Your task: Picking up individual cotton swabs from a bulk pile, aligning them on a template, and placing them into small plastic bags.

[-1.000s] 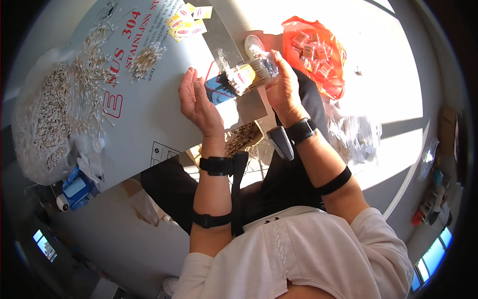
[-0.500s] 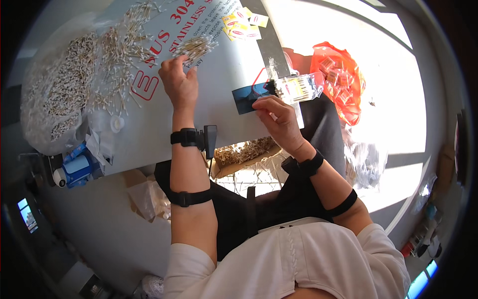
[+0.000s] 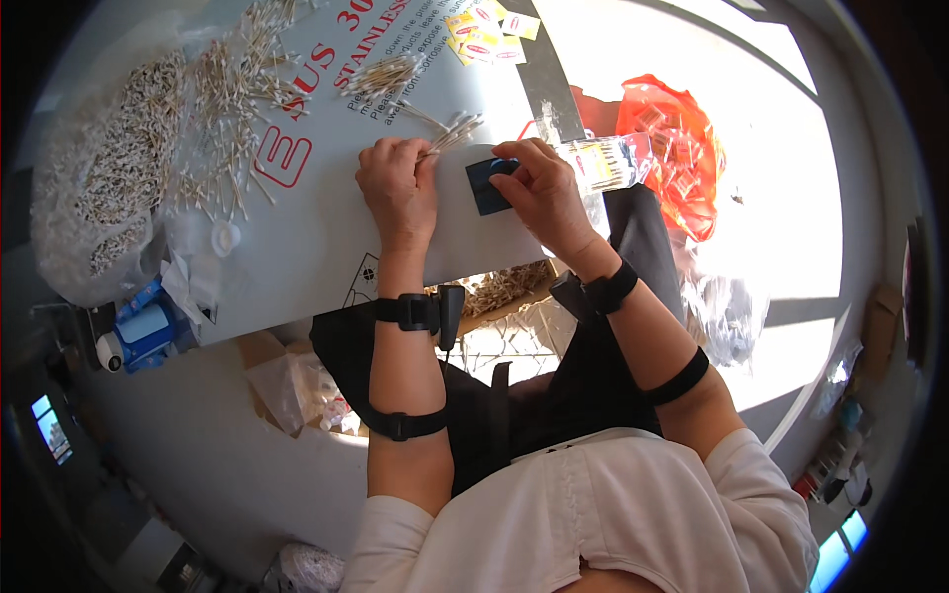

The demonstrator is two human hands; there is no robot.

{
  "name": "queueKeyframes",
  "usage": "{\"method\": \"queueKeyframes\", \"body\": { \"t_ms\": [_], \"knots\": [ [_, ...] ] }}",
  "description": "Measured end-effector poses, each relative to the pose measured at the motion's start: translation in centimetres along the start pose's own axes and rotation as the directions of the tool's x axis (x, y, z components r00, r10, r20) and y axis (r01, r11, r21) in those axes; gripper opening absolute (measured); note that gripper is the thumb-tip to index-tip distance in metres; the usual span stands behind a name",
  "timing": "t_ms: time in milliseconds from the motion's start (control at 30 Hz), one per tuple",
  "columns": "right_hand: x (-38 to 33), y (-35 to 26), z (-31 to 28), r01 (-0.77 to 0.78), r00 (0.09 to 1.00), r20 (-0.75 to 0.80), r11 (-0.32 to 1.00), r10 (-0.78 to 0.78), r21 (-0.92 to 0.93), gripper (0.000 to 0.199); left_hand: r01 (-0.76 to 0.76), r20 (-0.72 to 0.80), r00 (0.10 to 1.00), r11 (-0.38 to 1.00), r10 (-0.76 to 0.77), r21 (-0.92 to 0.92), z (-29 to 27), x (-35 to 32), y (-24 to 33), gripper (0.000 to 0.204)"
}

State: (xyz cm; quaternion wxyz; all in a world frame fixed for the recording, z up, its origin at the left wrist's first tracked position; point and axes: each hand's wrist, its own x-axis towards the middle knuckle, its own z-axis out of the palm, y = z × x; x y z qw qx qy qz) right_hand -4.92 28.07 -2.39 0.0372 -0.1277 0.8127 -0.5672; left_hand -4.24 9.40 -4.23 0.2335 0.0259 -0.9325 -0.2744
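Note:
A small bunch of cotton swabs (image 3: 459,132) sticks out from between the fingers of my left hand (image 3: 397,190), which is closed on them above the table. My right hand (image 3: 550,198) faces it from the right, with thumb and index fingertip apart and nothing visible between them. Beneath those fingertips lies a dark blue rectangular piece (image 3: 484,190), partly covered by the hand. Farther back is a loose pile of swabs (image 3: 384,77). Just beyond my right hand, a clear packet of swabs (image 3: 605,163) rests at the table's right edge.
On the left, a big clear bag (image 3: 129,158) bulges with swabs, and more swabs (image 3: 232,109) lie scattered beside it. Yellow and white labels (image 3: 489,38) lie at the back. A red bag (image 3: 682,158) with small packets is at the right. A blue pack (image 3: 146,331) sits near the left corner.
My left hand has moved right and nearer from the swab pile, bringing a small bunch along. My right hand has shifted slightly up, and its thumb and index finger have parted.

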Motion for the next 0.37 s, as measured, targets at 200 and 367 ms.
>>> {"method": "queueKeyframes", "body": {
  "t_ms": [200,367],
  "knots": [
    [3.9,-0.4,0.8,0.161,0.985,0.118,0.919,-0.126,-0.360,0.048,-0.025,0.140,0.990,0.999,0.031,-0.045,-1.4,1.2,-0.3,0.006],
    [5.2,0.5,1.2,0.219,0.963,0.241,0.870,-0.120,-0.441,0.042,0.036,0.160,0.986,0.999,-0.037,0.012,-1.6,3.4,-0.7,0.002]
  ]
}}
